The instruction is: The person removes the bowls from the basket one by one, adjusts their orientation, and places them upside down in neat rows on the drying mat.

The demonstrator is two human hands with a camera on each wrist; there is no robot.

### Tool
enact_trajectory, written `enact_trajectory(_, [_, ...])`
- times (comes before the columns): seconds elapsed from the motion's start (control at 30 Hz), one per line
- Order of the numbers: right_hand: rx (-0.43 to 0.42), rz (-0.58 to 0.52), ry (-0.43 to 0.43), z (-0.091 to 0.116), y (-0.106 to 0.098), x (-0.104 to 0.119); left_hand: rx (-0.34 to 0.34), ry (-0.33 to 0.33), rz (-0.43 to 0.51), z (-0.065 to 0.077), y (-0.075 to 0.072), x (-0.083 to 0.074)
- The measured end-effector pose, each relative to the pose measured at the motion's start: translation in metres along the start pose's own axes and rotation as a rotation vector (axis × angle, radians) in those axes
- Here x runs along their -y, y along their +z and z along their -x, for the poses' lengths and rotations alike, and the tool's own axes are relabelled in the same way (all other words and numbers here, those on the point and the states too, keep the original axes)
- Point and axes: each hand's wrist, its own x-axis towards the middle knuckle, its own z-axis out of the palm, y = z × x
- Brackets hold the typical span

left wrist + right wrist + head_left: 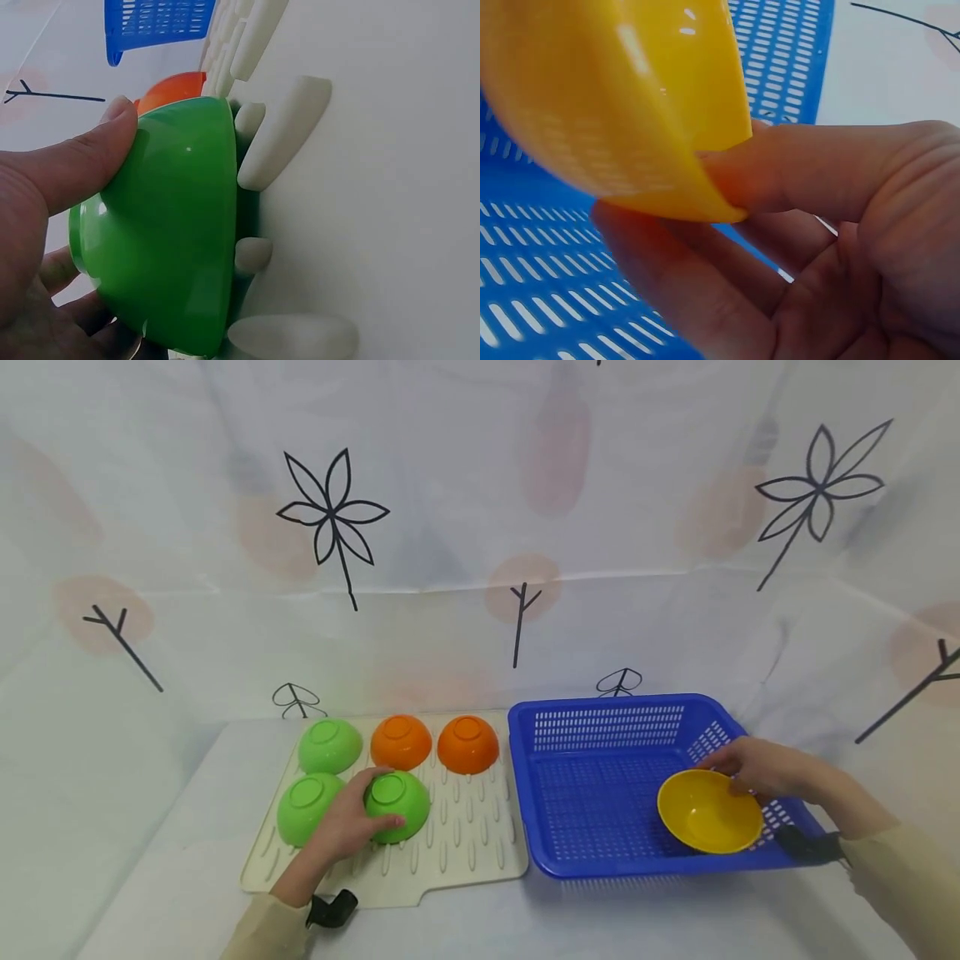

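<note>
My left hand (347,821) grips an upside-down green bowl (408,806) that sits on the pegs of a cream drying board (480,868). In the left wrist view, the thumb lies over one side of this bowl and the other fingers curl round the opposite side. Over the right part of a blue plastic basket (607,704), my right hand (768,768) pinches the rim of a yellow bowl (705,814). The right wrist view shows the thumb inside that rim and fingers under its outer wall. The yellow bowl tilts with its hollow side toward the head camera.
Two more green bowls (330,746) stand upside down at the board's left side. At its back are two upside-down orange bowls (468,745). The basket stands directly right of the board on a white-covered table (465,927). A patterned cloth (442,527) hangs behind.
</note>
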Motion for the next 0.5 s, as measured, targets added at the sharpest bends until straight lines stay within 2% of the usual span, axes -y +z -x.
enact_trajectory(0.2, [-0.086,0.023,-0.04,0.007,0.0,0.001,-0.002,0.007,0.016,0.0,0.0,-0.001])
enact_trajectory(0.5, [-0.135,-0.101,-0.13,0.019,0.008,0.016,-0.012,0.026,0.02,0.0,0.0,-0.001])
